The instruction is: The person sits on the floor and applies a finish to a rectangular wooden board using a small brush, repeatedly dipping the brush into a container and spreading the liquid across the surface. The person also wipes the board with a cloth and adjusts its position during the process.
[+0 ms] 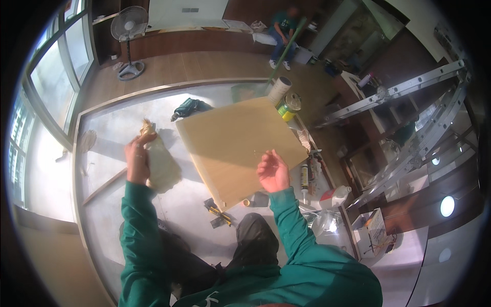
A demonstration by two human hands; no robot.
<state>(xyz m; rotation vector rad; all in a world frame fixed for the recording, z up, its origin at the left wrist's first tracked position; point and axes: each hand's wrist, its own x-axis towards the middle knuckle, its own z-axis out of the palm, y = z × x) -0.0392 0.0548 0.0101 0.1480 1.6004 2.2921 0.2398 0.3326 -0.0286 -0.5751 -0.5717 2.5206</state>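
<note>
My left hand (139, 153) is closed round the gathered neck of a pale plastic bag (162, 161), whose cream-coloured, bulging lower part hangs beside the wooden board. Over the right part of that flat tan board (238, 138) is my right hand (273, 171), palm showing and fingers curled in. Whatever those fingers may hold is hidden; a few tiny pale specks show beside them. The board covers the middle of a white, wood-rimmed work surface (123, 120). Near its closest corner lie dark scraper-like tools (219, 214) and a small tape roll (247, 202).
A dark green cloth bundle (190, 108), a cardboard tube (280, 89) and a tin can (290, 105) sit beyond the board. To its right are a sealant cartridge (304, 178) and a white-and-red jug (335, 196). A ladder (399, 100), a fan (129, 43) and a seated person (284, 33) stand farther off.
</note>
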